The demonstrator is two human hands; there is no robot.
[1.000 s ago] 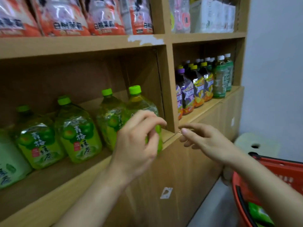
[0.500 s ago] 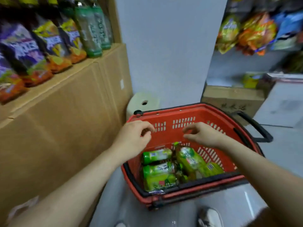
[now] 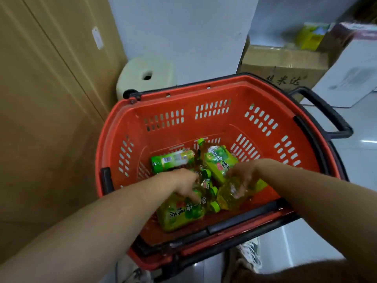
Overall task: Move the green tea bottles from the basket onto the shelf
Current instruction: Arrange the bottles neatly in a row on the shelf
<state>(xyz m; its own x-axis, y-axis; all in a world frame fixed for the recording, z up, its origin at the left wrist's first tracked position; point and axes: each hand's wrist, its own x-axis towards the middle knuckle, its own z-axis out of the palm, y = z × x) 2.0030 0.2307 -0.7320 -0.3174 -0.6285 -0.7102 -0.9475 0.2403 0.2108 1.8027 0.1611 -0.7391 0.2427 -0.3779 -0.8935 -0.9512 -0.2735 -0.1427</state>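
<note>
Now lowered into the red slotted plastic basket (image 3: pixel 183 92), left hand (image 3: pixel 183 185) clamps the green-labelled tea bottle (image 3: pixel 179 216) under its fingers, right hand (image 3: pixel 242 176) the yellowish bottle (image 3: pixel 228 199); lift next.

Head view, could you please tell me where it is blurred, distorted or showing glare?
Head view: the left hand and right hand are motion-smeared over the green tea bottles; wide-angle perspective tilts the cabinet edges; glare streaks the floor at right.
</note>
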